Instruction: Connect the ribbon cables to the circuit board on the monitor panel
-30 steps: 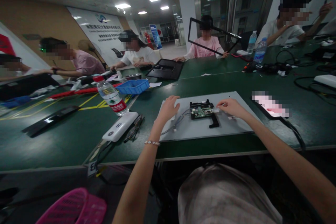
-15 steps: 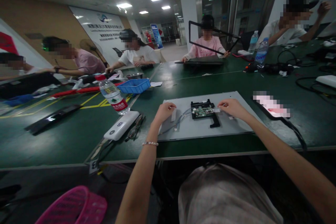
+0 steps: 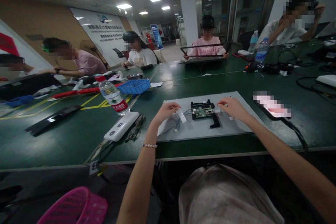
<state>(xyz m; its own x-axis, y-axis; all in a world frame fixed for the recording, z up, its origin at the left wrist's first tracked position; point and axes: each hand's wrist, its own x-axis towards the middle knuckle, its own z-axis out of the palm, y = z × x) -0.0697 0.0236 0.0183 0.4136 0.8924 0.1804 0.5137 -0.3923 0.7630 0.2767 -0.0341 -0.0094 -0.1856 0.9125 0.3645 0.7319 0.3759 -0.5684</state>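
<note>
A grey flat panel [image 3: 236,126] lies on the green table in front of me. A small circuit board in a black frame [image 3: 203,110] sits at its middle, with thin wires [image 3: 172,126] running to the left. My left hand [image 3: 165,111] is closed in a pinch on a white strip of tape [image 3: 181,115], lifted just above the panel's left part. My right hand [image 3: 231,106] rests on the panel to the right of the board, fingers curled at a small white piece beside the board.
A water bottle [image 3: 112,95], a white power bank [image 3: 121,126] and glasses [image 3: 135,129] lie to the left. A blue tray [image 3: 133,85] stands behind them. A phone with a cable [image 3: 271,107] lies to the right. Other people sit around the table. A pink basket [image 3: 75,208] is below left.
My left hand has drawn back from flat on the panel's left edge and closed on the white tape strip, peeling it up. The person opposite lowered a black frame onto the table.
</note>
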